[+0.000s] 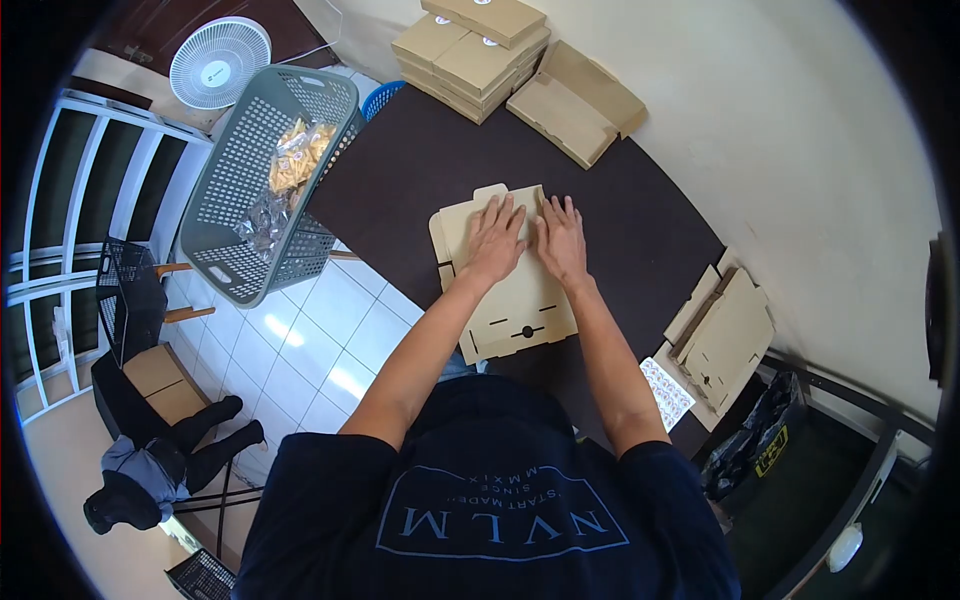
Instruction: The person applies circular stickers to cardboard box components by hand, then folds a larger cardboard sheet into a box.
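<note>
A flat brown cardboard box blank [510, 290] lies on the dark table in front of me, with slots and a round black mark near its close edge. My left hand [494, 238] rests on its upper part, fingers spread and pointing away from me. Just beside it, my right hand [560, 238] presses on the blank's far right edge, where a flap stands slightly raised. The fingers of this hand are also apart. Neither hand is wrapped round anything.
Closed boxes [470, 60] are stacked at the table's far end, beside an open box [575, 105]. More flat blanks [725, 340] and a sticker sheet [667, 392] lie right. A grey basket [225, 190] holds bagged food. A fan [220, 62] and a seated person [165, 465] are left.
</note>
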Demonstrator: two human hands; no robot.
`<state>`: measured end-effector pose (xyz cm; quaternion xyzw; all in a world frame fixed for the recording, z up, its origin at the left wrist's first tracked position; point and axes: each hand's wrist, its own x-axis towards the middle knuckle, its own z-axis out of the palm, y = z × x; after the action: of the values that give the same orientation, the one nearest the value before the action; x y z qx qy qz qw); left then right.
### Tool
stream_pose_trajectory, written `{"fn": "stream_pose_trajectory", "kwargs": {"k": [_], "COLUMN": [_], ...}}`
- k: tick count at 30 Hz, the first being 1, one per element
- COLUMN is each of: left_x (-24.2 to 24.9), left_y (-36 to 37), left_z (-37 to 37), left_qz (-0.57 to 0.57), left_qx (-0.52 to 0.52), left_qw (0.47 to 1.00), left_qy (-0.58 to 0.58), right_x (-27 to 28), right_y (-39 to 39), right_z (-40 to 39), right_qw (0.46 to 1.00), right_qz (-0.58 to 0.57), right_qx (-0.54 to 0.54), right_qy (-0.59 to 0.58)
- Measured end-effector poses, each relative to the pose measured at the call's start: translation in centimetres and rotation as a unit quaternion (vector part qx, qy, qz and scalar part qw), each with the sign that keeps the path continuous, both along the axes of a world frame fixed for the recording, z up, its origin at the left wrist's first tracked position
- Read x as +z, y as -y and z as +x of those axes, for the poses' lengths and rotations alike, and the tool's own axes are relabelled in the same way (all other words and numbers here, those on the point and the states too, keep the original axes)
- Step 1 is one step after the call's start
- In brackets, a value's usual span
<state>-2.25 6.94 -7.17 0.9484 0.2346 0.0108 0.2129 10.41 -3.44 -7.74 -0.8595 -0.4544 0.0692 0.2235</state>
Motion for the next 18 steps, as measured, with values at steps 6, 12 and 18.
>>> {"fn": "stream_pose_trajectory", "kwargs": {"k": [6, 12, 18], "left_x": [0.0, 0.0, 0.6], "left_y": [-0.9, -1.2, -0.8], "left_z": [-0.2, -0.5, 0.3], "left_qz": [0.013, 0.022, -0.002], "left_qx": [-0.025, -0.033, -0.017], "left_qw": [0.999, 0.999, 1.000], "left_qy": [-0.018, -0.016, -0.023], "right_x": [-0.5, -0.2, 2.0], "right_y": [-0.9, -1.0, -0.5], "right_z": [-0.9, -0.8, 0.5], "right_qw": [0.997, 0.990, 0.986], "right_qz": [-0.063, -0.119, -0.141], "right_qx": [0.049, 0.066, 0.083], "right_qy": [0.013, 0.047, -0.029]}}
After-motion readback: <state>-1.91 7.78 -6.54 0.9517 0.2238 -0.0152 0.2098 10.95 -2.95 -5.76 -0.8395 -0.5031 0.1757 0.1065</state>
